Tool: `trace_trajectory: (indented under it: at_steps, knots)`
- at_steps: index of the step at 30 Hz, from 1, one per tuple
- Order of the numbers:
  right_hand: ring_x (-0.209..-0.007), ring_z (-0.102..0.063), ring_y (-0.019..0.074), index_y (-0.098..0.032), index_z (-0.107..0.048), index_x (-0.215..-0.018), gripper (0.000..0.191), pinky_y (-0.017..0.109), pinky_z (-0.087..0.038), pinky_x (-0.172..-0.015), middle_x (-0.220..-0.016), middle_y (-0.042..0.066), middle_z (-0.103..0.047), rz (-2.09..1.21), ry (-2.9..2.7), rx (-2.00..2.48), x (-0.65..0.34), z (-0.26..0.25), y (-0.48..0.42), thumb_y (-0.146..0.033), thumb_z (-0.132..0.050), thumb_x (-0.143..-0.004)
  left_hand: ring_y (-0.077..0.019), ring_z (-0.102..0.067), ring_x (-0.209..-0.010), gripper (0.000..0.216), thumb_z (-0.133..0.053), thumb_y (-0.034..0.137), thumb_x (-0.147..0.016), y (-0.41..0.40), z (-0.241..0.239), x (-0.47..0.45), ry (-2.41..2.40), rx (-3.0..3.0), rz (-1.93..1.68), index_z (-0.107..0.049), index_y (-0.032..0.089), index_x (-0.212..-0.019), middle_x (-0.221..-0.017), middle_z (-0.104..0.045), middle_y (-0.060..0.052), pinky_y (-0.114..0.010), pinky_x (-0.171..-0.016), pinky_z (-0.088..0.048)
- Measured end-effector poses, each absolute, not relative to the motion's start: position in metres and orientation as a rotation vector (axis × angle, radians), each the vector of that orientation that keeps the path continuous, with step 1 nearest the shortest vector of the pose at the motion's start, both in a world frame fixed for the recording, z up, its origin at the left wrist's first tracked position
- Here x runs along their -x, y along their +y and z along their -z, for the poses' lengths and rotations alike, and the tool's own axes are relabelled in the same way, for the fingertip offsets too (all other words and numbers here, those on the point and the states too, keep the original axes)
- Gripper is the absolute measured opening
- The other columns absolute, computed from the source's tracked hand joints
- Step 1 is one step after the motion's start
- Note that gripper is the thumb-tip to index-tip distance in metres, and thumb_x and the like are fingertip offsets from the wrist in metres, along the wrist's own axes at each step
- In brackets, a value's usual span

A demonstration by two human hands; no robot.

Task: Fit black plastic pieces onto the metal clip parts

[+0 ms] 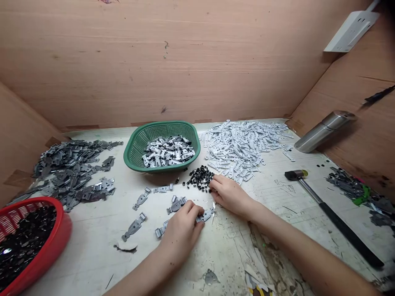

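My left hand [183, 226] is closed, its thumb and fingers pinching a flat grey metal clip plate [207, 214] against the table. Fingers curled together, my right hand [230, 195] reaches the right edge of a heap of small black parts [199, 176]. What its fingertips hold, if anything, is hidden. Around my left hand lie several loose clip plates, one of them at the left [134, 227] and another partly under the hand [161, 231]. Beyond the black parts stands a green basket [131, 154] holding many white and grey clips with black bits on them.
White strips [237, 144] are piled at the back right, grey plates [74, 164] at the left. A red basket [58, 234] of dark shiny pieces sits front left. To the right are a hammer [333, 222], a steel flask [324, 129] and scrap parts [352, 187]. Cardboard walls surround the table.
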State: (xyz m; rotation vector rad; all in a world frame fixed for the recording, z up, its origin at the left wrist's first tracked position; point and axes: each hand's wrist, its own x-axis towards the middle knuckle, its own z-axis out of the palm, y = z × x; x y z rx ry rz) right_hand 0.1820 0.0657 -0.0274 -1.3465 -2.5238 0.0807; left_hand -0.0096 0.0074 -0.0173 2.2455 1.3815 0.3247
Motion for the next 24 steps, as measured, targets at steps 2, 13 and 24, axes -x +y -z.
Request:
trace_trajectory:
  at_steps: [2,13,24]
  knots:
    - [-0.079,-0.048,0.0168,-0.017,-0.053,-0.082,0.01,0.026,-0.038,-0.064,-0.084,0.004,-0.053,-0.098,-2.523,1.339,-0.185,0.028,0.064,-0.009,-0.049,-0.078,-0.0183,-0.057,-0.083,0.023,-0.047,0.011,-0.078,0.006,0.017,0.009,1.339,-2.207,-0.388,-0.051,0.023,-0.097,-0.097,-0.055,-0.004,-0.029,-0.067,-0.047]
    - [-0.075,-0.046,0.0168,-0.017,-0.055,-0.074,0.014,0.026,-0.035,-0.062,-0.077,0.005,-0.052,-0.09,-2.525,1.274,-0.184,0.023,0.063,-0.008,-0.046,-0.081,-0.0161,-0.053,-0.069,0.004,-0.047,0.021,-0.08,0.005,0.012,0.007,1.377,-1.996,-0.446,-0.051,0.02,-0.082,-0.082,-0.056,-0.003,-0.026,-0.058,-0.042]
    - [-0.075,-0.046,0.0165,-0.018,-0.055,-0.078,0.008,0.025,-0.034,-0.06,-0.079,0.004,-0.051,-0.066,-2.557,1.262,-0.19,0.027,0.062,-0.011,-0.051,-0.079,-0.0138,-0.059,-0.058,0.01,-0.052,0.027,-0.076,0.003,0.023,0.002,1.128,-1.198,-0.545,-0.051,0.017,-0.078,-0.061,-0.06,-0.001,-0.025,-0.055,-0.044]
